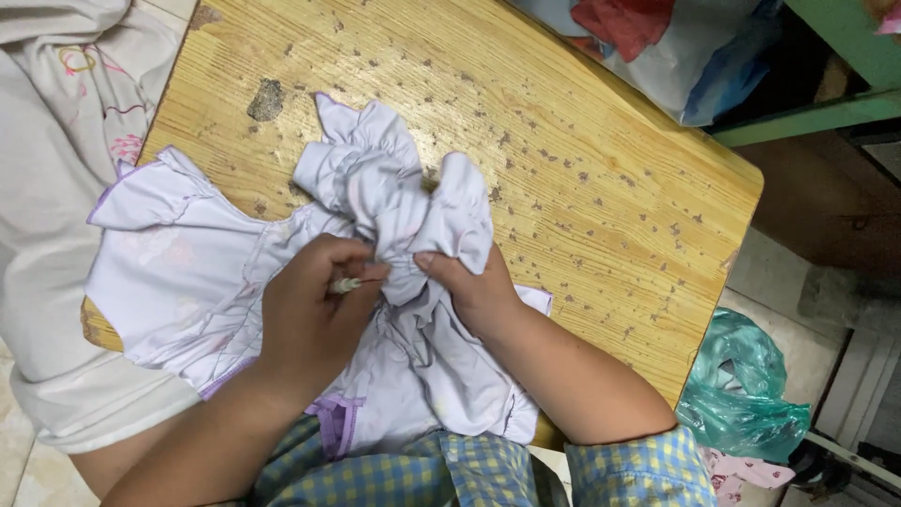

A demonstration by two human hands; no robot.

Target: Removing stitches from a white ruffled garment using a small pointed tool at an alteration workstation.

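A small pale lilac-white garment point(178, 272) with ruffled sleeves and purple trim lies bunched on a worn yellow wooden table point(582, 178). My left hand point(314, 314) pinches a small thin pale object between thumb and fingers, right against the gathered cloth. My right hand point(474, 286) grips a bunched fold of the same garment, thumb on top. The two hands nearly touch at the middle of the cloth. My blue-and-yellow checked sleeves show at the bottom edge.
White patterned cloth point(56, 122) hangs off the table's left side. A teal plastic bag point(741, 385) sits on the floor at right. A clear bag with red and blue fabric point(676, 42) rests beyond the table's far edge, by a green frame point(807, 113).
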